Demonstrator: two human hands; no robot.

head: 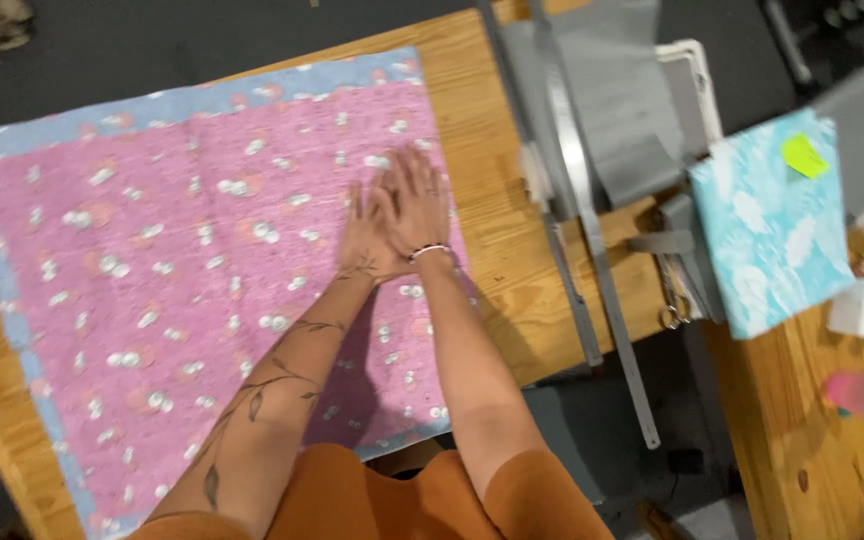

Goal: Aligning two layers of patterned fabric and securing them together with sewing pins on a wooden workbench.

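Both hands lie flat on a pink flowered cloth with a pale blue border, which is spread over a wooden table and fills the left and middle of the frame. The left hand and the right hand sit side by side, just touching or overlapping, a little above the middle of the picture and near the cloth's right edge. The fingers are stretched out and pressed down; neither hand holds or pinches anything, the palms simply bear on the fabric. A bracelet shows at the right wrist. To the right of the cloth, long grey metal rulers lie slanting down the table, with grey fabric under them toward the upper right. Further right lies a folded blue cloth with white patterns, a small yellow-green note stuck on it, and scissors are half tucked beside it. The work looks like smoothing the cloth flat. To do that well, I would judge it best to keep the palms flat, press evenly, and stroke outward from the middle toward the border so wrinkles leave at the edge rather than bunching. A faint crease runs down the upper middle of the cloth and may need firmer pressure.
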